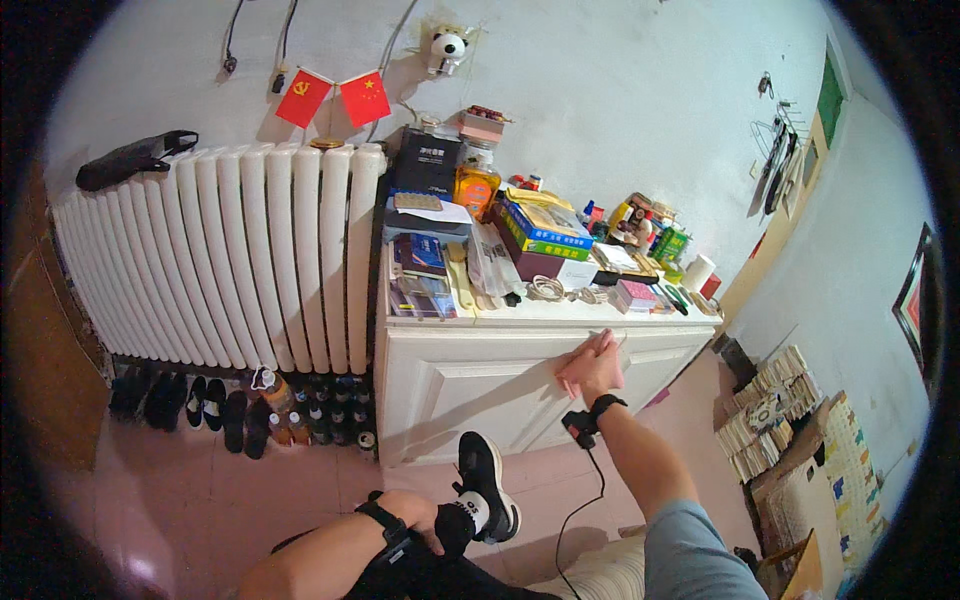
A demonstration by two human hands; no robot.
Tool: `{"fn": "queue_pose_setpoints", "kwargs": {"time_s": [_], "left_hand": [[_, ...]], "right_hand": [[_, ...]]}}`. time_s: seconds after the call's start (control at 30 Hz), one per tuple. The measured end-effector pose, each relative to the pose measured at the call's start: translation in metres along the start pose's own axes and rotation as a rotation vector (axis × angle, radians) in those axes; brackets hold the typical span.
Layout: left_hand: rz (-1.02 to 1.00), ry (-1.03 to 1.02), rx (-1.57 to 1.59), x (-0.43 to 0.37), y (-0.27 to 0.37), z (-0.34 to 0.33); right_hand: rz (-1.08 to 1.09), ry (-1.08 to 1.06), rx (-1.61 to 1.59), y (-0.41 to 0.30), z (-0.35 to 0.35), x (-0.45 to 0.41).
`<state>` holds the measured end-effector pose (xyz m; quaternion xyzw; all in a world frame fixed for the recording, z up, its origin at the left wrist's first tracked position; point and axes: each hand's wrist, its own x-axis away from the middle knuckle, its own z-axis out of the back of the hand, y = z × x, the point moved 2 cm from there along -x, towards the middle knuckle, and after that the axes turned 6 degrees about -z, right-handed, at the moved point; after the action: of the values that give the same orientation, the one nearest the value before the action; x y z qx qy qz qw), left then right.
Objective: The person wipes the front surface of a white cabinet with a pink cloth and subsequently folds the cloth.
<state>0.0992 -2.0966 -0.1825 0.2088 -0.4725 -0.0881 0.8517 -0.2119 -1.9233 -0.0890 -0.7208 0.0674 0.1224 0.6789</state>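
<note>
My right hand (596, 370) presses a pink cloth (570, 373) against the top part of the white cabinet's panelled front (480, 401). Some of the cloth shows on both sides of the hand. A black band with a small device (579, 429) and a cable is on that wrist. Lower down, my left hand (412, 514) rests on my black trouser leg just above the ankle; its fingers are partly hidden, so their grip is unclear. My foot in a black shoe (484, 480) is raised in front of the cabinet.
Crowding the cabinet top are boxes (551, 232), a bottle of amber liquid (476, 189), coiled cables (546, 288) and a white roll (699, 273). At left stands a white radiator (285, 255), with shoes (214, 401) and bottles (330, 412) below. Stacked papers (765, 412) lie at right.
</note>
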Motion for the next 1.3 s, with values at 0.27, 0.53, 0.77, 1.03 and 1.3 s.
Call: {"fn": "queue_pose_setpoints", "kwargs": {"time_s": [0.27,0.53,0.77,1.03,1.3], "left_hand": [[-0.038,0.0,-0.079,-0.012,0.022,0.012],[-0.043,0.064,-0.141,-0.017,0.032,0.022],[-0.028,0.034,-0.064,-0.02,0.012,0.009],[-0.023,0.026,-0.005,-0.005,0.007,0.004],[0.037,-0.001,-0.006,0.015,0.021,0.01]], "right_hand": [[0.342,-0.249,0.435,-0.046,-0.099,0.084],[1.081,-0.639,0.968,-0.061,-0.167,0.129],[1.107,-0.618,1.036,-0.044,-0.129,0.107],[0.77,-0.237,1.157,-0.03,0.005,0.033],[0.362,0.273,1.173,-0.02,0.043,-0.012]]}}
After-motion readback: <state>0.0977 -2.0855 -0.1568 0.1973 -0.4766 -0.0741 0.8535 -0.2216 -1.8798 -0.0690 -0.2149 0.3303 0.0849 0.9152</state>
